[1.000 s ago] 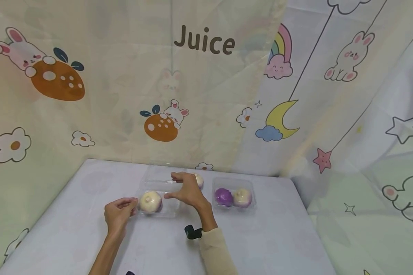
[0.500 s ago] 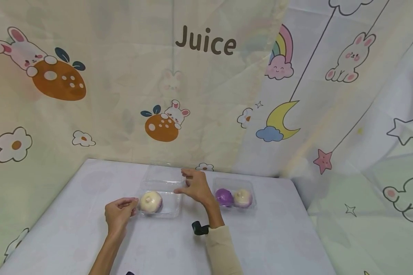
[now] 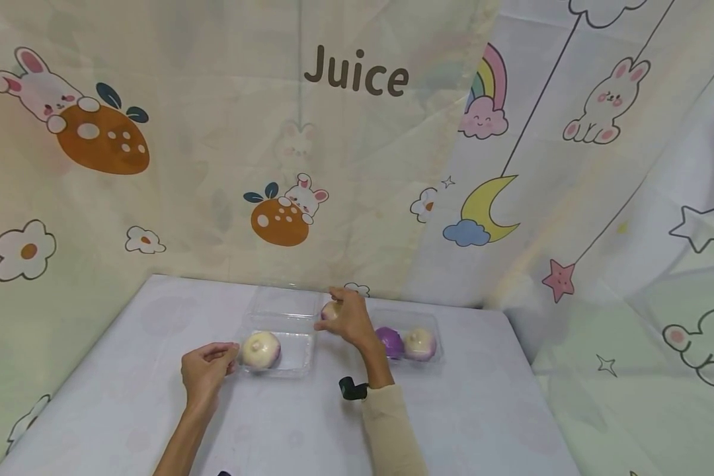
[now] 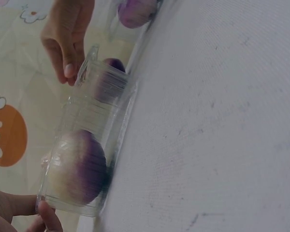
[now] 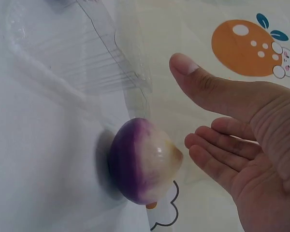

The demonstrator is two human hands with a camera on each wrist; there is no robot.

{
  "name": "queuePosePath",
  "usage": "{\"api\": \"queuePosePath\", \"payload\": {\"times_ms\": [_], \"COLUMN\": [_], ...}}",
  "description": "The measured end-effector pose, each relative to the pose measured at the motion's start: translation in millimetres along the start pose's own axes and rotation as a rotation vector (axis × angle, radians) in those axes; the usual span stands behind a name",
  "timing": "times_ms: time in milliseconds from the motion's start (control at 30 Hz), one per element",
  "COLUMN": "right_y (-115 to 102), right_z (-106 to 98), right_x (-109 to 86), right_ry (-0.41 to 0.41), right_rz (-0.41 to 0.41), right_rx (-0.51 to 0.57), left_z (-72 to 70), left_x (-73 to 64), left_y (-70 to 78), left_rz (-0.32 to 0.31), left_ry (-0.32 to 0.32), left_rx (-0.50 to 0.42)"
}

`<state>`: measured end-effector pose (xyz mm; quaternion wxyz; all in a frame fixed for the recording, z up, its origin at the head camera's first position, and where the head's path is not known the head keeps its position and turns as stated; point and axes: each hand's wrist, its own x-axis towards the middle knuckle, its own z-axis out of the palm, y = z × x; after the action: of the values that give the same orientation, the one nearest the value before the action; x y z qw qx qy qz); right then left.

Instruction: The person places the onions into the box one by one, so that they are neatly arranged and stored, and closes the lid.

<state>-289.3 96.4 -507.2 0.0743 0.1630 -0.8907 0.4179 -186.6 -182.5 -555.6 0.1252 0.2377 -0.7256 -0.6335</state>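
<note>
My left hand (image 3: 204, 371) pinches the left rim of a clear plastic box (image 3: 297, 370) between thumb and fingers. The box's hinged lid (image 3: 288, 303) is tipped back, and a cream-and-purple onion (image 3: 261, 350) sits in its left half. Behind and to the right of that box, a second onion (image 5: 146, 162) stands loose on the table, cream tip up. My right hand (image 3: 354, 319) reaches over it, thumb and fingers spread. In the right wrist view a gap shows between the fingertips and this onion.
A second clear box (image 3: 434, 316) at the right holds a purple onion (image 3: 388, 342) and a cream-topped onion (image 3: 420, 343). The white table (image 3: 464, 410) ends at a printed cloth backdrop (image 3: 369, 198) close behind the loose onion.
My right hand has moved rightward, from over the opened box to over the loose onion, its fingers spread throughout. My left hand stays on the box rim.
</note>
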Motion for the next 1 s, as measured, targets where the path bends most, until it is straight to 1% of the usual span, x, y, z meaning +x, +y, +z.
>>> {"api": "queuePosePath", "payload": {"times_ms": [200,367,500,633,833,1000], "right_y": [8,11,15,21,24,27], "right_z": [-3,-5,-4,-3,-5,-5], "right_x": [2.5,3.7,5.5,7.5,8.7,9.1], "right_ry": [0.009,-0.003,-0.016,-0.009,-0.035,-0.059], "right_rz": [0.002,-0.003,-0.017,-0.046,-0.009,-0.011], "right_rx": [-0.022,-0.036,-0.088,-0.146,-0.129,-0.196], "left_z": [-1.3,-2.2,-3.1,-3.0,-2.5,-2.5], "left_x": [-0.7,-1.2,-1.4,-1.1,-0.3,-0.4], "left_y": [-0.1,-0.6,-0.5,0.0,1.5,1.3], "left_rz": [0.003,-0.001,-0.013,-0.016,-0.009,-0.011], "left_ry": [-0.007,-0.007,-0.007,-0.009,-0.011,-0.010], "left_rx": [-0.002,0.003,0.014,0.005,0.002,0.012]}}
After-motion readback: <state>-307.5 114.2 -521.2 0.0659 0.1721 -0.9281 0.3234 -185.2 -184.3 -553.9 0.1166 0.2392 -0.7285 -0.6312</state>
